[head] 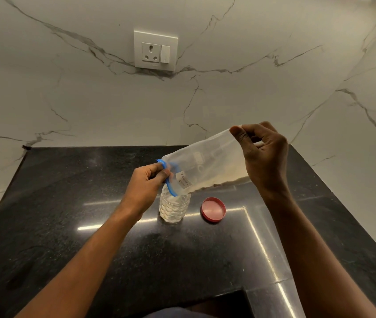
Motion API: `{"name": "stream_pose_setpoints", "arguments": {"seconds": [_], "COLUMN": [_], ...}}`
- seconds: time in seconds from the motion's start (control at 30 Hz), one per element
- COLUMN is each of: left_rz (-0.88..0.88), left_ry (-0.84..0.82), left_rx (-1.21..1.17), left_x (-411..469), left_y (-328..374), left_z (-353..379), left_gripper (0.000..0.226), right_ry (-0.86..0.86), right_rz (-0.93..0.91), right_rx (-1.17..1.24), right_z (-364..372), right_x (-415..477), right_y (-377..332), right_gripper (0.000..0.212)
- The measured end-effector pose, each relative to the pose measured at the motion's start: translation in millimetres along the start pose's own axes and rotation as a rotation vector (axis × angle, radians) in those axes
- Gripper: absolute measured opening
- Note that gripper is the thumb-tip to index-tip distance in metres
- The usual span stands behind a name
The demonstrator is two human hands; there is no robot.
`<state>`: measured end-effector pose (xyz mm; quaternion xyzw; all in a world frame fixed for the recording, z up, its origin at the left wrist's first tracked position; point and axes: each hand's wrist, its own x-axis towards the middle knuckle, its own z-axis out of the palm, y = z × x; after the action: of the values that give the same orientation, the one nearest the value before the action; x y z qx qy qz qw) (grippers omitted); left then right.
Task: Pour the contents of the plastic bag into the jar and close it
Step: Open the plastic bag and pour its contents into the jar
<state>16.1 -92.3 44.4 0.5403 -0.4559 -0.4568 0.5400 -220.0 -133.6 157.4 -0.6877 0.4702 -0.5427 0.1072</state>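
A clear plastic bag point(207, 164) with a blue zip edge is tilted down to the left, its mouth over the open top of a small clear textured jar point(175, 208). Pale powder lies along the bag's lower side, and the jar holds some white powder. My left hand point(147, 184) pinches the blue zip edge at the bag's mouth, just above the jar. My right hand point(263, 154) grips the bag's raised bottom end, up and to the right. A red lid point(213, 209) lies upside down on the black counter point(90, 226), right of the jar.
A white marble-patterned wall rises behind the counter, with a socket and switch plate point(155, 50) above. The counter's front edge has a cut-out step point(228, 297) near me. Marble side walls close in at the left and right.
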Motion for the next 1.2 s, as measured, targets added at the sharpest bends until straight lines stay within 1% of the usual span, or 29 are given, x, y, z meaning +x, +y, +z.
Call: {"name": "stream_pose_setpoints", "arguments": {"seconds": [0.2,0.3,0.4,0.43,0.5,0.6,0.63,0.7,0.77,0.83,0.87,0.97,1.03,1.13,1.2], "left_rz": [-0.017,-0.022,-0.006,-0.016,-0.066,-0.153,-0.135,-0.022,0.151,0.301,0.347,0.381,0.382,0.382,0.4], "left_ry": [0.003,0.001,0.004,-0.001,-0.008,-0.008,-0.007,0.005,-0.016,-0.094,-0.143,-0.288,-0.35,-0.384,-0.386], "left_rx": [0.022,0.037,0.131,0.171,0.245,0.394,0.472,0.633,0.733,0.787,0.807,0.842,0.818,0.739,0.688], "left_x": [-2,-5,-6,-6,-5,-5,-4,-5,-3,4,9,24,31,39,43], "left_y": [-1,-1,-1,1,5,18,23,38,59,80,89,109,115,115,112], "left_z": [1,1,-1,-2,-5,-12,-14,-13,-7,7,16,44,57,68,73], "left_gripper": [0.019,0.019,0.012,0.013,0.028,0.066,0.076,0.086,0.081,0.069,0.066,0.062,0.051,0.03,0.024], "right_ry": [-0.003,-0.003,0.008,0.005,-0.011,-0.023,-0.026,-0.029,-0.029,-0.033,-0.034,-0.027,-0.025,-0.018,-0.003], "right_rz": [-0.011,-0.018,-0.025,-0.029,-0.037,-0.05,-0.054,-0.056,-0.059,-0.07,-0.077,-0.091,-0.091,-0.078,-0.056], "right_rx": [-0.053,-0.07,-0.074,-0.085,-0.103,-0.121,-0.129,-0.144,-0.15,-0.161,-0.171,-0.194,-0.204,-0.222,-0.211], "right_z": [0,-1,-1,0,1,1,0,0,0,0,0,0,0,2,0], "right_x": [0,0,0,0,-2,-5,-6,-9,-11,-12,-12,-12,-13,-14,-15], "right_y": [1,1,1,2,3,7,8,11,12,12,13,14,14,14,18], "right_gripper": [0.017,0.018,0.018,0.019,0.021,0.021,0.021,0.021,0.021,0.021,0.02,0.019,0.019,0.019,0.02]}}
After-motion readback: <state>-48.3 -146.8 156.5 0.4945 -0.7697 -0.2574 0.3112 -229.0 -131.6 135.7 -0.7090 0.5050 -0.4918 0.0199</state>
